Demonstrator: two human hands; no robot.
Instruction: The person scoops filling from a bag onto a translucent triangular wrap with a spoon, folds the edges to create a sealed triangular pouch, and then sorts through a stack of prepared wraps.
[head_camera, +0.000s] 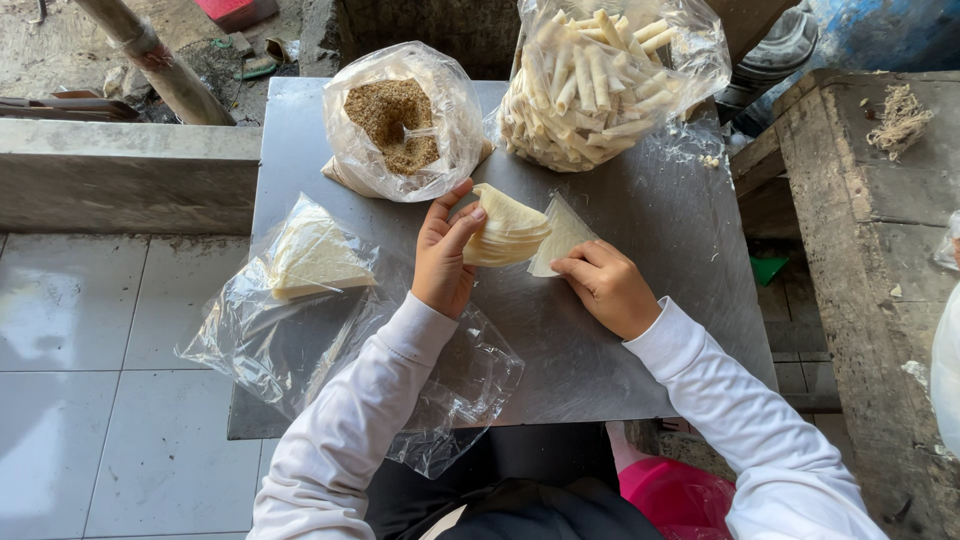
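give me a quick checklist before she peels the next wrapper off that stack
1. Stack of wrappers held in left hand: ok.
2. Single wrapper flat on the metal table, right hand touching its lower edge: ok.
3. Bag of brown filling open and close by: ok.
4. Bag of finished rolls open at the top: ok.
5. Spare wrappers covered in plastic: ok.
6. Top wrapper separated cleanly from the stack: cannot tell.

Table (640, 330): dull grey metal, smooth. Bags (300, 330): clear glossy plastic, crinkled. Wrapper stack (505, 230): pale, matt dough sheets. Sleeves (740, 410): white cloth.
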